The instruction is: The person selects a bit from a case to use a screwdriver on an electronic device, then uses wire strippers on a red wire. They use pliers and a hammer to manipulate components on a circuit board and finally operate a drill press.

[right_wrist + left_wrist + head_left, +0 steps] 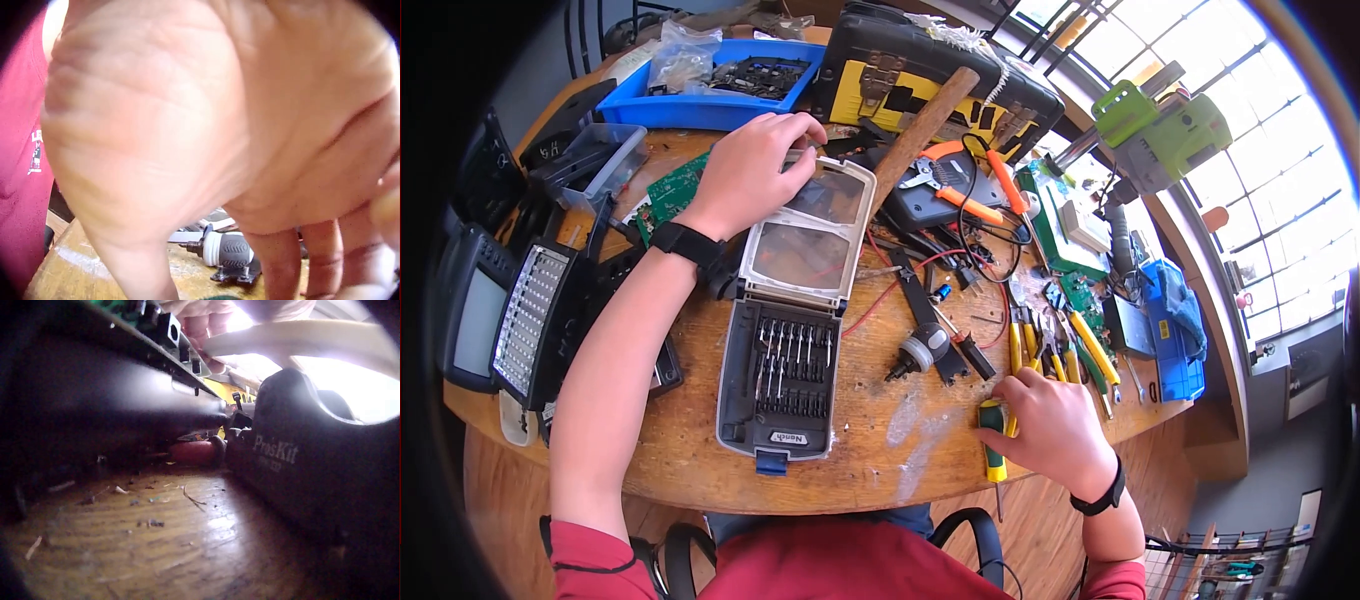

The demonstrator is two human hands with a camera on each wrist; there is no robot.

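Observation:
My left hand is at the far end of the raised pale lid of a bit case, thumb and fingers holding its edge. In the left wrist view, fingertips show at the pale lid edge. The case's dark tray lies open with rows of bits, a small blue latch at its near end. My right hand pinches a green-and-yellow screwdriver at the table's front edge, its shaft pointing past the edge. In the right wrist view, the palm hides most of the screwdriver.
A grey-and-white pen-like tool lies right of the case. Pliers with yellow handles cluster beyond my right hand. A wooden hammer handle leans near a black-yellow toolbox. A blue tray and an LED lamp are left.

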